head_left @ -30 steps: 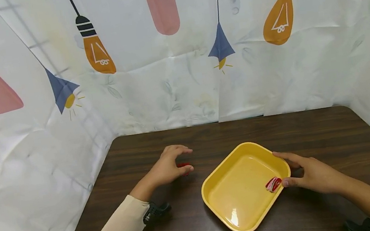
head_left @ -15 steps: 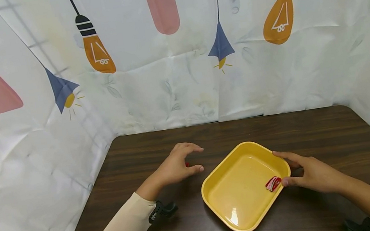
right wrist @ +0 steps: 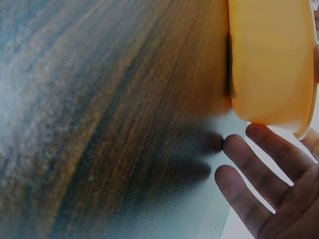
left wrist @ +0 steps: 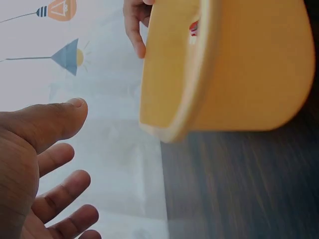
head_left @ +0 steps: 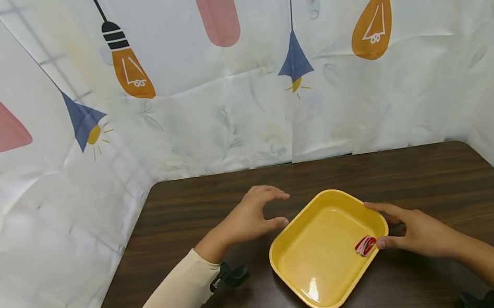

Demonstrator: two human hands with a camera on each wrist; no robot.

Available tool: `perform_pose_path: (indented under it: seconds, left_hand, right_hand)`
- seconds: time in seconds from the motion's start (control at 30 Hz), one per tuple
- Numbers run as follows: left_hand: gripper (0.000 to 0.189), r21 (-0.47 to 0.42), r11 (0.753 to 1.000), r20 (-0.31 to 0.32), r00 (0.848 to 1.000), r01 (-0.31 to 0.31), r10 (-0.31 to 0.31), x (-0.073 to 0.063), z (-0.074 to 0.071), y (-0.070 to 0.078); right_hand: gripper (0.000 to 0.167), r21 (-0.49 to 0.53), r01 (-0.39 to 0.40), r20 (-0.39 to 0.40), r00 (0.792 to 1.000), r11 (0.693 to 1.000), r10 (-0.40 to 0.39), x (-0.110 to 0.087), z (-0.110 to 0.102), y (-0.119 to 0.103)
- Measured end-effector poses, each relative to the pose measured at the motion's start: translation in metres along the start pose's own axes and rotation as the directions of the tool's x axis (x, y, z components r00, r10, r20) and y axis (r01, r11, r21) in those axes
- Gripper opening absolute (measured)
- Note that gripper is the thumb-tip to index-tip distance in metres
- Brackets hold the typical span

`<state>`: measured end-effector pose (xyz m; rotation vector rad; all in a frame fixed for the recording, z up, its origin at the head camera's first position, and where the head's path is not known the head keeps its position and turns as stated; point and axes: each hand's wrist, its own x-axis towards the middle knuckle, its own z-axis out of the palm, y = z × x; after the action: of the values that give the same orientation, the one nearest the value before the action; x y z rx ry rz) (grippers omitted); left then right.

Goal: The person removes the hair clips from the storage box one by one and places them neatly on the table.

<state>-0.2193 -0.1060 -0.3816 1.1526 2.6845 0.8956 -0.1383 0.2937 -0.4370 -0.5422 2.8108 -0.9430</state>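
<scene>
A white patterned curtain (head_left: 232, 119) fills the back, and below it spreads the dark wooden table (head_left: 196, 198). On it, just right of middle, sits the yellow tray (head_left: 322, 254), lying flat on its base and slanted, its long axis running from near left to far right.

Now the hands. The right hand (head_left: 424, 234) is on it, straddling the right-hand corner: fingertips at the far short side, thumb by the near long side, fingers fairly straight and spread. The left hand (head_left: 256, 218) hovers off the far-left long side, thumb and fingers well spread with nothing visible between them; the left wrist view shows a gap — thumb and tray are apart, though the rim is near. So the tray lies to the right of the left fingers, nearly broadside to them.

And smallest of all, the red-and-white piece (head_left: 366, 245), inside the tray by the right-hand corner — right beside the right thumb, across the tray floor from the left hand. What it is, I can't tell.
</scene>
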Motion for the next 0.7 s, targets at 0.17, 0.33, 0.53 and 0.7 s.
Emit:
perform_pose_path:
  seconds: [0.17,0.33,0.53,0.7]
  left_hand:
    - [0.05,0.007,1.0,0.019,1.0,-0.024,0.024,0.009,0.003,0.011]
    - [0.049,0.005,1.0,0.05,0.998,-0.031,0.031,0.016,0.007,0.019]
    - [0.049,0.012,0.998,0.055,0.997,-0.059,0.058,0.025,0.01,0.028]
    - [0.05,0.018,0.996,0.072,0.994,-0.084,0.082,0.031,0.015,0.032]
  right_hand:
    - [0.084,0.002,0.003,0.0,1.0,1.0,-0.003,0.0,0.0,0.0]
    - [0.084,0.007,0.006,0.001,1.0,1.0,-0.006,0.0,0.0,0.0]
    - [0.085,-0.001,-0.001,0.0,1.0,1.0,0.001,0.0,0.0,0.0]
    - [0.085,0.002,0.002,0.001,1.0,1.0,-0.002,0.0,0.0,-0.001]
